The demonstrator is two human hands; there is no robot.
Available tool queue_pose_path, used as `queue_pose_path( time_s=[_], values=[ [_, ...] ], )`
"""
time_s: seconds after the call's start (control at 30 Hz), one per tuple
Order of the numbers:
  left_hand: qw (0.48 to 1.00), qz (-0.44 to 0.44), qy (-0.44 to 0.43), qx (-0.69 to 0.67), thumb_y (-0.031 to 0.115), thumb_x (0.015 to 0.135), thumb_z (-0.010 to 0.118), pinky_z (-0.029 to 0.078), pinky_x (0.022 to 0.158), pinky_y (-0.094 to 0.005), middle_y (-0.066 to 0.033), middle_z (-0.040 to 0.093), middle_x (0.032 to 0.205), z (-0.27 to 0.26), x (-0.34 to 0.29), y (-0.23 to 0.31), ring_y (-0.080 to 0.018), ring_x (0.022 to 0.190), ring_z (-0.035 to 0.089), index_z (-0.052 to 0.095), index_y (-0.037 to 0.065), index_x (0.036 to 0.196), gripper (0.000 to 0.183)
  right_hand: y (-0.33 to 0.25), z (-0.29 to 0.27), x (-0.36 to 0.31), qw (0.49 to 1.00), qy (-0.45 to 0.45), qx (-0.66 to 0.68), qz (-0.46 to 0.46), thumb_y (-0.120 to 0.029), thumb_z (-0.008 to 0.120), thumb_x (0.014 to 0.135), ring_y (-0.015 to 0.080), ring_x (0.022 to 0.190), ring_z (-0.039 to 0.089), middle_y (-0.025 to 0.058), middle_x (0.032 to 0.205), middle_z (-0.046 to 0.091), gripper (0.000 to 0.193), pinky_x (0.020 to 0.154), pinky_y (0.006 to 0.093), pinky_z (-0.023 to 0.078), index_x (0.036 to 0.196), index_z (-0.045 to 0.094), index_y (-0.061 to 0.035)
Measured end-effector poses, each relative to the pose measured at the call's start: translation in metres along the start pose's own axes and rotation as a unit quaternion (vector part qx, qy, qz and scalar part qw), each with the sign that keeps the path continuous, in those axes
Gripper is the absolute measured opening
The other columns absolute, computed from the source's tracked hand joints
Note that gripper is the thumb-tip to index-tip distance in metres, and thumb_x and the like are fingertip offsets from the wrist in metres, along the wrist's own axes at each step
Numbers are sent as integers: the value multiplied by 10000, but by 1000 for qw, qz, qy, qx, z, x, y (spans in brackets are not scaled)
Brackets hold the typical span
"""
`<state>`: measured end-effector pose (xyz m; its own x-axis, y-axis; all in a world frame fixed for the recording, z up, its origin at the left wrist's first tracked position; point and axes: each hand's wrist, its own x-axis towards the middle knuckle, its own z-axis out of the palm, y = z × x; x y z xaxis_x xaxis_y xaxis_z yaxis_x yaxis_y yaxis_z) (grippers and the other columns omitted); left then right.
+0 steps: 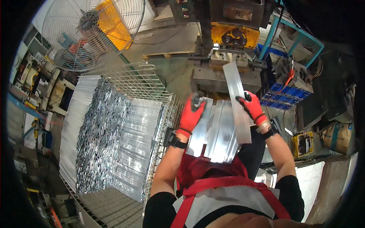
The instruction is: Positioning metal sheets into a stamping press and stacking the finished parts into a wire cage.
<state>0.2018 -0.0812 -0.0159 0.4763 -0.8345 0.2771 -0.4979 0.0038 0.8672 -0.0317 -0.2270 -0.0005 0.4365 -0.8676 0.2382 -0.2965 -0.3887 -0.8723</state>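
Red cloth apron straps [224, 181] are worn nearest the camera. One long, flat silver metal strip [235, 89] is gripped along its right edge by the red-and-black-gloved right hand [254, 108], above loose silver metal strips [221, 131] laid out in front; if the pinch slackened, it could be dropped. Whether anything is held by the curled, blurred, likewise gloved left hand [192, 115] cannot be told. Beyond, the dark steel press [223, 18] is cut off at the top.

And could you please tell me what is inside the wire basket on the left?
Closely packed shiny metal pieces lie in the wire basket; anything beneath the visible ones is covered.
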Motion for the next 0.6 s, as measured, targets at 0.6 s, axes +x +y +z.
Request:
queue_pose_path(
  time_s=[0.6],
  values=[
    [781, -267, -272, -496, 239, 879, 511, 513, 768, -304, -100, 476, 1238, 82, -2, 31, -188, 1000, 559, 422, 6, 1243, 441, 53, 53, 87, 900, 26, 423, 105, -130, 603, 772, 98, 711, 577, 2, 775, 641, 114, 685, 244, 450, 821, 666, -49]
  ],
)
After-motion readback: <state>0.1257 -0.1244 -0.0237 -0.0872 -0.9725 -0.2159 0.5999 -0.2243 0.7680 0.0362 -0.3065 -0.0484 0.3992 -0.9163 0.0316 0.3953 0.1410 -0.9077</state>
